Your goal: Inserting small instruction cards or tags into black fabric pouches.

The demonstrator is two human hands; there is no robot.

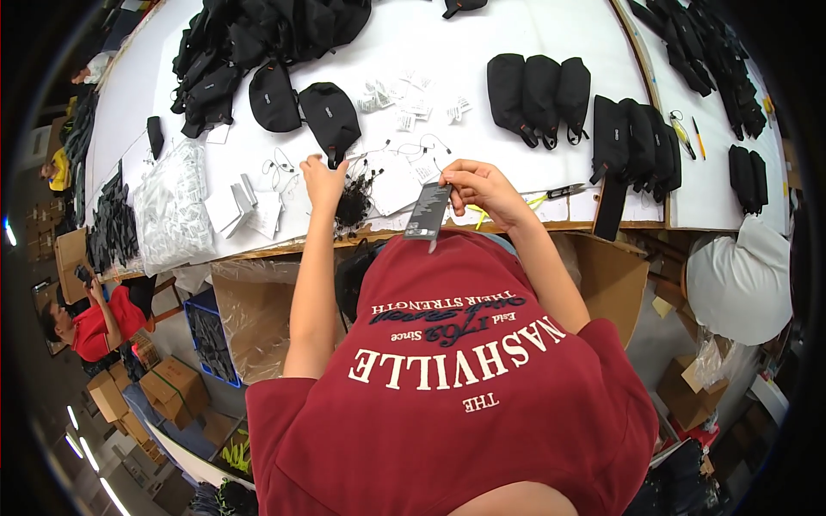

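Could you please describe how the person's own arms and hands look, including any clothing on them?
The left hand and right hand wear no gloves, and I see no watch or bracelet. The forearms are uncovered. The short, plain sleeves belong to a dark red T-shirt with printed lettering.

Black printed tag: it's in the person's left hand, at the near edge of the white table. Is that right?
Not quite: the head view shows the black printed tag in the right hand, not the left hand. It is at the near edge of the white table.
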